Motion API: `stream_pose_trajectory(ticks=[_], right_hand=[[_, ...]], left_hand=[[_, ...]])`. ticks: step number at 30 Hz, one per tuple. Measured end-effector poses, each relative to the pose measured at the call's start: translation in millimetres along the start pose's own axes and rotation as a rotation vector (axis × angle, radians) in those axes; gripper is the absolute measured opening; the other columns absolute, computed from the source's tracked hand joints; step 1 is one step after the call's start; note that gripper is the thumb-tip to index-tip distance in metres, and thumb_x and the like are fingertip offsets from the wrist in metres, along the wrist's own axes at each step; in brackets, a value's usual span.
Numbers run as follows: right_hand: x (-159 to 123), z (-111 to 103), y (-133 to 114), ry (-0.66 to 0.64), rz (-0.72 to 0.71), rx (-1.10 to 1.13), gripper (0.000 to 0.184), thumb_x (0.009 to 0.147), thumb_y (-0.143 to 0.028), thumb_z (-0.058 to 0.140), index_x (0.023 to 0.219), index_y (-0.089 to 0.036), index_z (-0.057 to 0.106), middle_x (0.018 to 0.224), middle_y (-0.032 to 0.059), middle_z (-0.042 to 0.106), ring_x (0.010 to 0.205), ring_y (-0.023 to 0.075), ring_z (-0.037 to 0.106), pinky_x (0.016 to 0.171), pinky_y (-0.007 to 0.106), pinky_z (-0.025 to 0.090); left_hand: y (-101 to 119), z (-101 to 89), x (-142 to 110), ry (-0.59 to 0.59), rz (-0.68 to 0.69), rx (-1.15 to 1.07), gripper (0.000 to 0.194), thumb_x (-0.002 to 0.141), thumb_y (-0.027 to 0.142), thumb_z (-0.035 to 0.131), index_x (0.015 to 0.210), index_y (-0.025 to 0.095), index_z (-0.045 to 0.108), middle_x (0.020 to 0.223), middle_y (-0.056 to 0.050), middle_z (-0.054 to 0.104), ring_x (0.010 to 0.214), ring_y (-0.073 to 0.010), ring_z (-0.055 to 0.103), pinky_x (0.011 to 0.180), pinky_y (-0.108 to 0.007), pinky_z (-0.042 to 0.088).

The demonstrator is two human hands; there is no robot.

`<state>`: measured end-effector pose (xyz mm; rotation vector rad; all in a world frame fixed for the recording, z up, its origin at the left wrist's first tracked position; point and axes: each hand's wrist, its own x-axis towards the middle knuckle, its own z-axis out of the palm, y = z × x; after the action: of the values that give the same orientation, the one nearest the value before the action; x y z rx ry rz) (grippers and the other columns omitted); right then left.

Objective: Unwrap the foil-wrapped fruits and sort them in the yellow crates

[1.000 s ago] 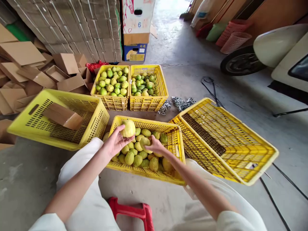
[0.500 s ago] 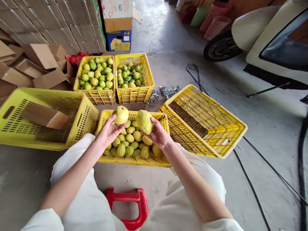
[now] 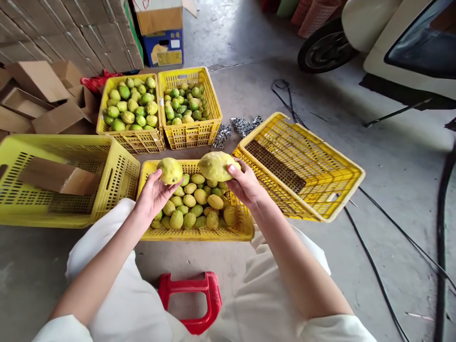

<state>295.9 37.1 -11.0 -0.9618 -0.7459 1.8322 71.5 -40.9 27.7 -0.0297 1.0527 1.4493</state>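
My left hand [image 3: 152,194] holds a round yellow-green fruit [image 3: 170,170] over the near yellow crate [image 3: 199,233]. My right hand [image 3: 245,185] grips a larger, longer yellow fruit [image 3: 215,166] above that crate's far right corner. Inside the crate lie several yellow-green fruits [image 3: 194,204]. Both hands are closed round their fruit, about a hand's width apart.
Two full crates of green fruit [image 3: 131,108] [image 3: 185,105] stand beyond. A yellow crate [image 3: 117,171] on the left holds a cardboard box; a tilted yellow crate [image 3: 302,166] lies on the right. Red stool [image 3: 190,299] between my knees. Cardboard stacks at left, cables and a vehicle at right.
My right hand picked a large fruit out of the crate and lifted it up and to the right. My left hand kept its fruit, and the view shifted downward.
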Motion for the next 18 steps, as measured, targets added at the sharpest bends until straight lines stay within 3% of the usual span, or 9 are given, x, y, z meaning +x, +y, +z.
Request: stream_pose_trajectory(ticks=[3,11,15,18], right_hand=[[3.7,-0.3,-4.0,-0.040,-0.001,0.049,0.052,0.059,-0.045,0.094,0.096,-0.024,0.065,0.112,0.0073,0.076,0.126,0.0294,0.066,0.101,0.043,0.060],[14.5,9.0,-22.3,0.021,-0.006,0.218,0.021,0.080,-0.042,0.075,0.096,-0.029,0.067,0.109,-0.0002,0.078,0.128,0.0229,0.065,0.093,0.034,0.062],[16.7,8.3,-22.8,0.033,0.071,0.274,0.037,0.093,-0.059,0.057,0.105,-0.026,0.069,0.108,0.0041,0.078,0.124,0.0228,0.067,0.095,0.038,0.062],[17.7,1.8,-18.2,0.083,0.106,0.322,0.037,0.090,-0.059,0.063,0.105,-0.025,0.068,0.106,0.0053,0.078,0.122,0.0241,0.068,0.099,0.041,0.061]], left_hand=[[-3.8,0.3,2.3,-0.006,0.006,-0.029,0.035,0.091,0.019,0.061,0.126,0.017,0.062,0.118,-0.011,0.075,0.120,-0.0252,0.070,0.096,-0.034,0.063],[-10.3,5.4,5.3,-0.024,-0.039,-0.029,0.046,0.089,0.029,0.067,0.134,0.022,0.058,0.122,-0.010,0.073,0.120,-0.0249,0.070,0.094,-0.030,0.062],[-13.2,5.8,5.7,-0.030,-0.062,-0.014,0.042,0.090,0.025,0.063,0.131,0.019,0.059,0.112,-0.011,0.074,0.104,-0.0215,0.074,0.088,-0.029,0.063],[-15.0,4.5,6.8,-0.013,-0.098,-0.017,0.036,0.090,0.028,0.062,0.124,0.015,0.061,0.103,-0.012,0.074,0.091,-0.0204,0.075,0.085,-0.031,0.064]])
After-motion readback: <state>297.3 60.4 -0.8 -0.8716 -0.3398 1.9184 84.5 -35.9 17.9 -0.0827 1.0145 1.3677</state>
